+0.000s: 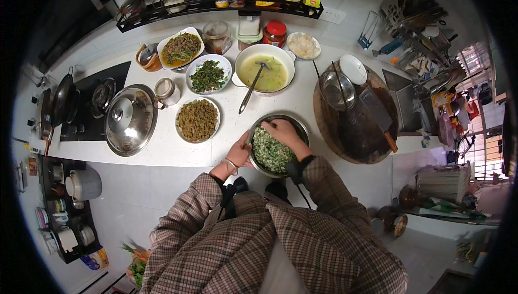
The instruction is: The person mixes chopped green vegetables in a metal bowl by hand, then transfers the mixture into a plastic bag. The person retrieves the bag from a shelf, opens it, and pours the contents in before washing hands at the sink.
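A steel bowl (pixel 304 125) at the counter's front edge holds a chopped green and white mixture (pixel 272 152). My left hand (pixel 239 152) grips the bowl's left rim. Inside the bowl, my right hand (pixel 283 132) rests on the mixture at the far side, its fingers curled down and their tips partly hidden, so whether it holds any mixture is unclear. Just beyond the bowl stands a white pot (pixel 239 61) of pale green soup with a ladle (pixel 255 85) in it. To the left sits a plate of brown minced food (pixel 197 120).
At right, a round wooden chopping board (pixel 344 140) carries a cleaver (pixel 376 108), a small steel bowl (pixel 338 89) with chopsticks across it, and a white dish (pixel 353 69). A domed steel lid (pixel 131 120) lies left, beside the black cooktop (pixel 87 108). Behind stand more filled dishes (pixel 208 74).
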Motion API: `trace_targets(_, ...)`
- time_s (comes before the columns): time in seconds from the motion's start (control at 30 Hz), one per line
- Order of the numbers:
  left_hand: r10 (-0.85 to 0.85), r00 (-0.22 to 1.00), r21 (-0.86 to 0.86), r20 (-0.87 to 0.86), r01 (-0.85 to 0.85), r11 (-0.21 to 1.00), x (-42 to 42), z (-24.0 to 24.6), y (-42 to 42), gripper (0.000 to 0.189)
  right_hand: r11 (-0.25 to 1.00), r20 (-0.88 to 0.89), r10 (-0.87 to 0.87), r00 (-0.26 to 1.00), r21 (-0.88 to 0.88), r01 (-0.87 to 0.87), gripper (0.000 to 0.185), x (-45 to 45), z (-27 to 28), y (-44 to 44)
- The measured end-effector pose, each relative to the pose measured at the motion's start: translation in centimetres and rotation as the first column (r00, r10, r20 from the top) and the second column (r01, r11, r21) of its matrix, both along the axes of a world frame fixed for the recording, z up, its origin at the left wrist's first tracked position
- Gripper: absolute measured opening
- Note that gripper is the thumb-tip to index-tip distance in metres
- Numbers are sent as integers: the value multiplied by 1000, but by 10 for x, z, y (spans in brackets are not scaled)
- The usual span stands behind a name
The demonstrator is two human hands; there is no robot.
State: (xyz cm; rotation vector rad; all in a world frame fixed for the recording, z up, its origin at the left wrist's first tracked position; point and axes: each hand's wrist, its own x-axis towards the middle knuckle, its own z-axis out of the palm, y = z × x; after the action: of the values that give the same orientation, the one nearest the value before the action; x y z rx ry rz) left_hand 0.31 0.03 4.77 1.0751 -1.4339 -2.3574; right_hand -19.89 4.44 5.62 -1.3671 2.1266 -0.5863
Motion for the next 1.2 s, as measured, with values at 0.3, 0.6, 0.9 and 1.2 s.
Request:
trace_targets(0.3, 27, 998, -118, 54, -20, 993, -9, 0, -13, 52, 747, -55, 656, 752, 185, -638, 32, 15, 39, 3)
trace_targets(0.6, 42, 988, -170, 151, -16, 985, -5, -12, -11, 54, 783, -354, 608, 711, 119, -610, 41, -2, 7, 71)
trace_targets(0.9, 67, 993, 1, 102, -67, 998, 7, -10, 20, 67, 891, -39, 452, 891, 59, -450, 24, -15, 9, 33)
trace_targets(1.2, -12, 976, 5, 216, 11, 1000, 6, -17, 1, 87, 896, 78, 234, 969, -404, -184, 17, 56, 2, 38)
